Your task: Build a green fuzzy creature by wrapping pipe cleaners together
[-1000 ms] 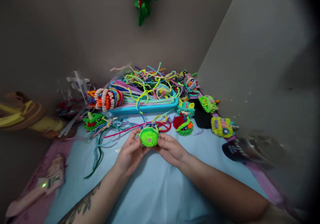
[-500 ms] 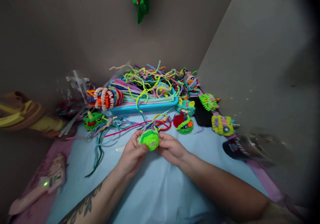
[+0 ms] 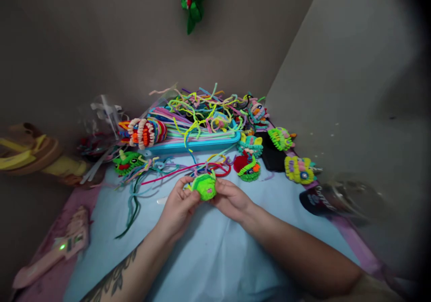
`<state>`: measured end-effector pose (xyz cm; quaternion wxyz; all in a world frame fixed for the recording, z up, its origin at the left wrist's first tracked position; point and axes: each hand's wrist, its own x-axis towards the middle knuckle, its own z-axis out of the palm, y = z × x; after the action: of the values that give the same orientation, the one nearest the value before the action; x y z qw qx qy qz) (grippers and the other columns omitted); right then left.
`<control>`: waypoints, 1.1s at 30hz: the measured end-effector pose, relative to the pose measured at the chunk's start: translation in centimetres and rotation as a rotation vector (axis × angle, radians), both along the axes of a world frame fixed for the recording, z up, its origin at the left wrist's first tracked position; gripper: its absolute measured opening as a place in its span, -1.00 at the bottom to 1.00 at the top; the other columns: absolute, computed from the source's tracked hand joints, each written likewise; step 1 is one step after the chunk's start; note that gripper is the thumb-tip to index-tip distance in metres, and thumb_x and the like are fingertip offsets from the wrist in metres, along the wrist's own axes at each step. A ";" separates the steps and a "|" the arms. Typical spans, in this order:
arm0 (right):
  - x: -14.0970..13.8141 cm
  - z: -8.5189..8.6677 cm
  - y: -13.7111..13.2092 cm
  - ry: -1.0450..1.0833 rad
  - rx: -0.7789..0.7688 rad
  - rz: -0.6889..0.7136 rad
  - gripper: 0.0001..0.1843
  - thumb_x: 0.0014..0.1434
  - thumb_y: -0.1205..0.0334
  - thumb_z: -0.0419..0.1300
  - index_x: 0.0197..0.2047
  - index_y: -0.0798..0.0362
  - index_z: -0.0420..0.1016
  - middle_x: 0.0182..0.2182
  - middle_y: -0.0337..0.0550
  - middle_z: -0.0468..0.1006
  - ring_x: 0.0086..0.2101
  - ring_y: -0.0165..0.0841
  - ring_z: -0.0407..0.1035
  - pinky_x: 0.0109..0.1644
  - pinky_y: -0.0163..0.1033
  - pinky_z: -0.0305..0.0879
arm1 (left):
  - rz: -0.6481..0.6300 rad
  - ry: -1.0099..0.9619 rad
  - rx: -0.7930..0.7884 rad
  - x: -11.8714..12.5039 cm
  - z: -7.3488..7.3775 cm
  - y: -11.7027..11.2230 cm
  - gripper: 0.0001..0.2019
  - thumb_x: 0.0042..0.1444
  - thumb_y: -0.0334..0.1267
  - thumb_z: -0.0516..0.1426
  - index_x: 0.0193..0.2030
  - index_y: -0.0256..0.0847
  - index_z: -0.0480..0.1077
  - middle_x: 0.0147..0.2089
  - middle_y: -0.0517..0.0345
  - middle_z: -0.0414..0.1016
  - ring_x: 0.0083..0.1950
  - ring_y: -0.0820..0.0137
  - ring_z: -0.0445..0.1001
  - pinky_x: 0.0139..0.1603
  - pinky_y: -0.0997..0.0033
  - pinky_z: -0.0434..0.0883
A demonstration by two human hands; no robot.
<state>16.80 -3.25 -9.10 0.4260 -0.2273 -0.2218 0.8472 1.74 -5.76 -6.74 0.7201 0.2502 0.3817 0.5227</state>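
Between my two hands, just above the blue cloth, is a bright green pipe-cleaner figure [image 3: 205, 187] with a small pink spot. My left hand [image 3: 183, 201] is closed on its left side, thumb on the near face. On its right side, the bent fingers of my right hand [image 3: 232, 198] grip the edge. Purple and green pipe-cleaner ends [image 3: 199, 172] stick out at its far side. Behind it a pink pipe cleaner [image 3: 168, 173] and red-handled scissors [image 3: 221, 170] lie on the cloth. The fingertips behind the figure are hidden.
A blue tray [image 3: 195, 147] heaped with pipe cleaners stands at the back. Finished-looking pipe-cleaner figures sit around it, including a red and green one [image 3: 247, 167]. A black phone [image 3: 272, 156], a coffee cup [image 3: 316, 199] and a pink glue gun [image 3: 63, 248] flank the cloth [image 3: 215, 257].
The green figure has turned slightly in my fingers, its pink spot shifting up and to the right. Both hands keep hold of it in nearly the same place.
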 end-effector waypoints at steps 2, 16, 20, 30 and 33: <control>0.0 0.0 0.0 0.033 -0.025 0.022 -0.66 -0.13 0.12 0.43 -0.29 0.10 0.54 -0.41 -0.18 0.58 -0.34 -0.36 0.43 -0.20 -0.26 0.33 | -0.002 0.000 -0.003 0.0 0.0 -0.2 -0.50 -0.18 -0.25 0.40 -0.15 -0.16 0.23 -0.40 0.24 0.54 -0.42 0.51 0.49 -0.32 0.54 0.40; -0.1 -0.1 0.0 0.076 -0.070 0.006 -0.65 -0.15 0.15 0.44 -0.28 0.12 0.58 -0.37 -0.19 0.61 -0.36 -0.40 0.42 -0.24 -0.32 0.35 | 0.001 0.033 0.019 0.0 0.6 -0.5 -0.58 -0.09 -0.25 0.36 -0.17 -0.17 0.25 -0.52 0.31 0.46 -0.44 0.52 0.44 -0.32 0.55 0.35; -0.3 -0.2 -0.3 0.098 -0.069 0.043 -0.70 -0.13 0.16 0.43 -0.31 0.10 0.56 -0.42 -0.22 0.59 -0.39 -0.42 0.39 -0.27 -0.33 0.33 | -0.006 0.046 0.052 -0.1 0.6 -0.8 -0.58 -0.14 -0.23 0.38 -0.21 -0.17 0.27 -0.67 0.43 0.31 -0.60 0.62 0.27 -0.49 0.66 0.21; -0.3 0.6 -0.3 -0.129 0.114 -0.113 -0.71 -0.05 0.03 0.37 -0.35 0.06 0.52 -0.37 -0.18 0.52 -0.30 -0.34 0.37 -0.16 -0.20 0.27 | 0.065 0.017 0.012 -0.8 1.0 0.6 -0.60 0.00 -0.15 0.28 -0.03 -0.14 0.30 -0.10 0.07 0.50 -0.15 0.34 0.50 -0.15 0.35 0.43; 0.0 0.9 -0.3 -0.445 0.334 -0.201 -0.69 -0.01 -0.03 0.32 -0.45 0.07 0.52 -0.48 -0.23 0.44 -0.36 -0.36 0.30 -0.18 -0.22 0.23 | 0.111 0.194 0.101 -1.2 0.6 0.6 -0.58 0.02 -0.12 0.26 0.01 -0.10 0.29 -0.03 0.08 0.45 -0.10 0.33 0.47 -0.18 0.40 0.41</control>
<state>16.83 -3.57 -8.23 0.4801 -0.3549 -0.4225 0.6820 0.54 -5.15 -6.10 0.6361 0.3143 0.4360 0.5536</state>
